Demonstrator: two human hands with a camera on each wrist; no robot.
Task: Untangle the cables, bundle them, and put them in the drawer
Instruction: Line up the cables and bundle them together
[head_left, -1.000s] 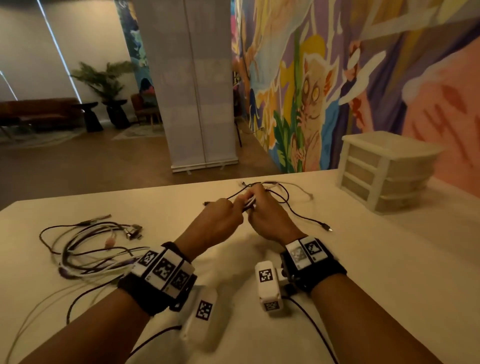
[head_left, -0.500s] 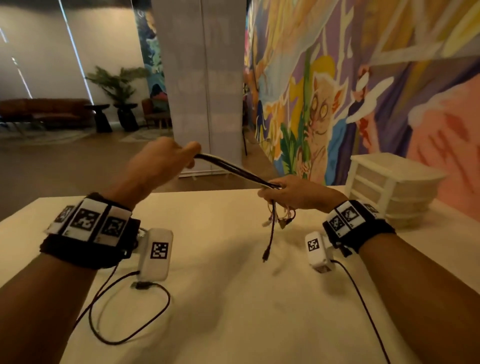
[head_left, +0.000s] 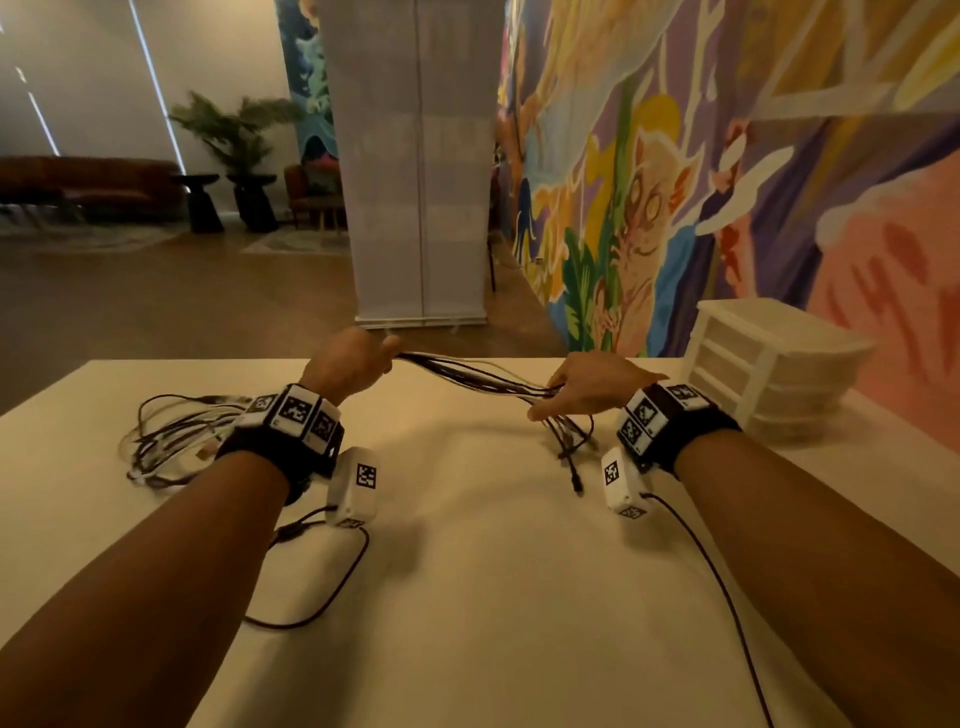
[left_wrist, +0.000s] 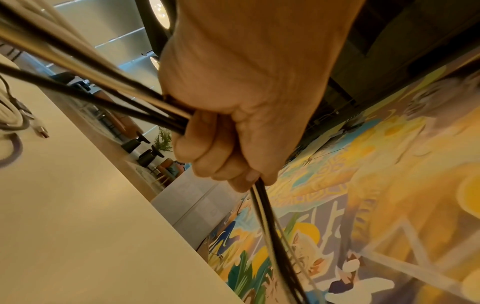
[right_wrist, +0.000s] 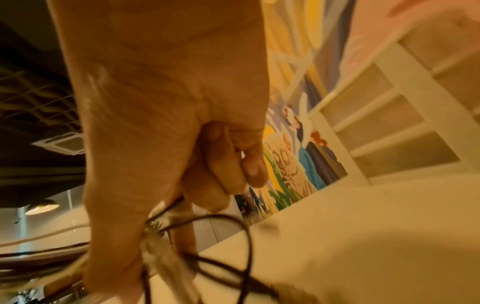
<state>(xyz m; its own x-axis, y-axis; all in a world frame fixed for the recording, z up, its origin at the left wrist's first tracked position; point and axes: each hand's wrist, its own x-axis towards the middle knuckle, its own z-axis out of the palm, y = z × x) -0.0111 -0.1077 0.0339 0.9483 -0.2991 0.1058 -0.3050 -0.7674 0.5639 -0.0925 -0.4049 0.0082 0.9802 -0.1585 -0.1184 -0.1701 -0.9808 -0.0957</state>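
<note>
Watching the head view, I see the left hand (head_left: 353, 358) and right hand (head_left: 582, 389) stretch the cables (head_left: 467, 374) across mid-frame; drawer unit (head_left: 769, 374) at right. Left wrist view: fist clamped round the strands. Right wrist view: fingers curled on them, loose ends dangling. Light, limp, probably slippery; I'd grip mid-bundle.

This looks like a lounge or shared area of an office or public building, not a home. A large colourful mural (head_left: 727, 171) fills the wall across the right half of the head view, while the upper left holds a long brown sofa (head_left: 88, 179), potted plants (head_left: 236, 130) on dark pedestal stands and a wide open floor. A white roll-up banner (head_left: 418, 161) stands upper centre, beyond the pale table (head_left: 493, 597).
</note>
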